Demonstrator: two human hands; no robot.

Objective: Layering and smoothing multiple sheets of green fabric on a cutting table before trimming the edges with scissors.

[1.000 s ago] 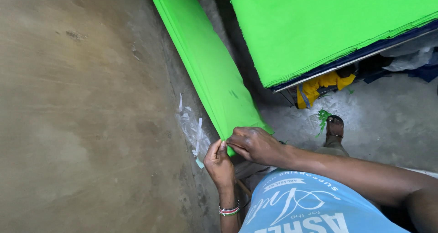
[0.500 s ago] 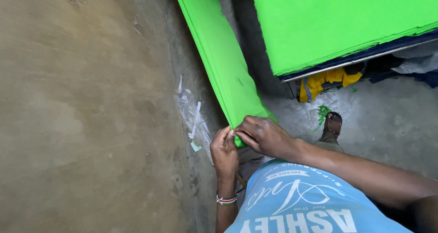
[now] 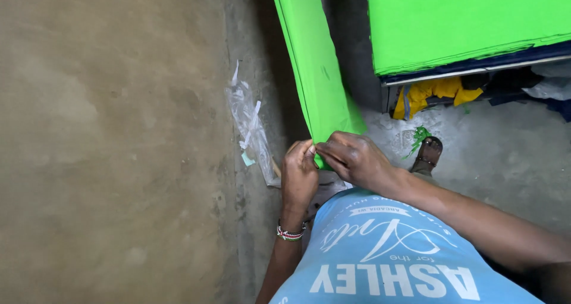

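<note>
We stand over a long stack of bright green sheets (image 3: 315, 84) leaning along the wall. Left hand (image 3: 299, 176) pinches the near corner of the stack between thumb and fingertips; right hand (image 3: 355, 158) closes on the same corner from the other side, fingers curled over the edge. Both hands grasping, neither free.

To do this well, in our judgement: keep the grip at the very corner, thumbs flat, so the thin sheets part cleanly without creasing; steady the stack with one hand while the other works.

Surface: rough grey concrete floor (image 3: 511, 155), stained, with green scraps by a sandalled foot (image 3: 427, 154). Bare plastered wall (image 3: 107, 143) to the left, crumpled clear plastic (image 3: 250, 125) at its base. A second green stack (image 3: 464, 24) lies on a raised platform, yellow cloth (image 3: 431, 93) tucked beneath
</note>
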